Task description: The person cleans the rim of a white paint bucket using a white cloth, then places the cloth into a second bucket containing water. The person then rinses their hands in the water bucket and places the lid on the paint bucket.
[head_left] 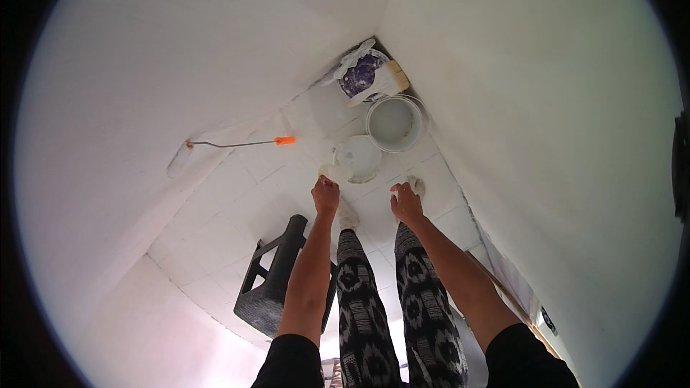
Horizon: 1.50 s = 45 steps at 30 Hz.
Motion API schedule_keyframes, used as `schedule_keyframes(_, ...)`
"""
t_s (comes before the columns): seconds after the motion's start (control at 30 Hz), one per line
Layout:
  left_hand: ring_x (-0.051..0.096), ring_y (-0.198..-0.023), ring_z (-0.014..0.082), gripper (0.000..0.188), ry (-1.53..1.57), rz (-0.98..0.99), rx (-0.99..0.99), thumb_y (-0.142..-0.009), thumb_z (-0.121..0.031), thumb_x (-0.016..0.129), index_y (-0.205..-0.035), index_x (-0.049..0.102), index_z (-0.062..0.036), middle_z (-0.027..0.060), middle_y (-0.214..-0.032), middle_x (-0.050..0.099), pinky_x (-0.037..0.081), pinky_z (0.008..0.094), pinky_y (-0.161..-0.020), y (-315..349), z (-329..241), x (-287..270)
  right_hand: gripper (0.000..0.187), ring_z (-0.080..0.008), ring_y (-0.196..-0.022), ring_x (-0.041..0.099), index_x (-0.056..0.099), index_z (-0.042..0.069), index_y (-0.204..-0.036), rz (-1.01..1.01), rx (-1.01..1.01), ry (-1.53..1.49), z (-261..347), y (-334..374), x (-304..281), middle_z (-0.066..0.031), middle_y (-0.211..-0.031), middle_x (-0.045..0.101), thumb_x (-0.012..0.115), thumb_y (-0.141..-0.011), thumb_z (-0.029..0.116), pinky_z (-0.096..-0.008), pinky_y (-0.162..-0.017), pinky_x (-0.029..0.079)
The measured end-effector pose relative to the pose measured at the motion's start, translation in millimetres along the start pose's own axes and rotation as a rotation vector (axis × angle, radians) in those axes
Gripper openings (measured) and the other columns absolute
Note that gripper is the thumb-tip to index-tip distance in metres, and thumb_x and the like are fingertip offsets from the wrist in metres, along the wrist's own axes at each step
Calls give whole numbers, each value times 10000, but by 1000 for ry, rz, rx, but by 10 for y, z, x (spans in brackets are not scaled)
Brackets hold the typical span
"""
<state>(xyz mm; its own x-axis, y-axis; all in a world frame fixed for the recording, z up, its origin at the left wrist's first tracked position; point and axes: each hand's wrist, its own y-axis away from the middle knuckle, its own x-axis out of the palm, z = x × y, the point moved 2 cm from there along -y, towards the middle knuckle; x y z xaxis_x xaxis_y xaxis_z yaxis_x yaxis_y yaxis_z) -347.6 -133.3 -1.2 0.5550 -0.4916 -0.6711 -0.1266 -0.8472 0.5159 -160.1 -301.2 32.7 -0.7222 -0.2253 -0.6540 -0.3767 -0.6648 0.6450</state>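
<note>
My left hand [325,195] is closed on a small pale, flat thing [335,172] whose kind I cannot make out. It lies over the near left edge of a round white lid [361,155] on the floor. My right hand [407,205] hangs above my right foot with its fingers loosely bent and apart; nothing shows in it. Beyond both hands, a white bucket [394,123] with pale liquid inside stands by the right wall, just past the lid.
In the corner sits a purple-and-white splattered container [359,76] with a wide brush [392,79] on it. A paint roller with an orange handle [285,141] rests near the left wall. A black plastic stool [269,291] lies tipped left of my legs. White walls [532,122] meet ahead.
</note>
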Motion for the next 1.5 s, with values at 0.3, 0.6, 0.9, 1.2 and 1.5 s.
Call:
schedule_keyframes(0.3, 633, -826, 413, 102, -208, -124, -191, -793, -63, 551, -875, 553, -2, 247, -804, 629, 500, 510, -724, 13, -165, 160, 263, -281, -977, 599, 518, 147, -1111, 3, 32, -16, -117, 67, -81, -108, -1073, 502, 555, -857, 206, -473, -820, 465)
schedule_keyframes(0.6, 615, -852, 408, 126, -263, -230, -284, -824, -75, 539, -917, 550, 10, 236, -865, 601, 490, 499, -749, 206, -278, 207, 271, -286, -962, 602, 527, 146, -1118, -37, 28, 7, -262, 73, -157, -109, -1063, 510, 555, -855, 201, -475, -797, 467)
schedule_keyframes(0.9, 591, -832, 357, 148, -219, -316, -348, -881, -73, 507, -1014, 547, -22, 195, -900, 547, 461, 455, -709, 502, -297, 178, 258, -287, -961, 598, 533, 143, -1111, -28, 20, 5, -305, 127, -232, -116, -1060, 516, 550, -860, 201, -462, -809, 462)
schedule_keyframes(1.2, 585, -810, 323, 91, -152, -477, -255, -899, -85, 523, -965, 567, -41, 149, -895, 531, 462, 440, -693, 692, -431, 250, 246, -293, -973, 600, 545, 136, -1102, -2, 20, -2, -404, 204, -267, -119, -1053, 523, 546, -865, 204, -474, -805, 466)
schedule_keyframes(1.5, 585, -770, 318, 51, -94, -528, -88, -865, -62, 580, -907, 581, -34, 130, -898, 537, 468, 417, -655, 756, -339, 166, 243, -306, -982, 599, 569, 131, -1094, 32, 60, -23, -541, 285, -224, -127, -1059, 541, 541, -866, 209, -482, -818, 458)
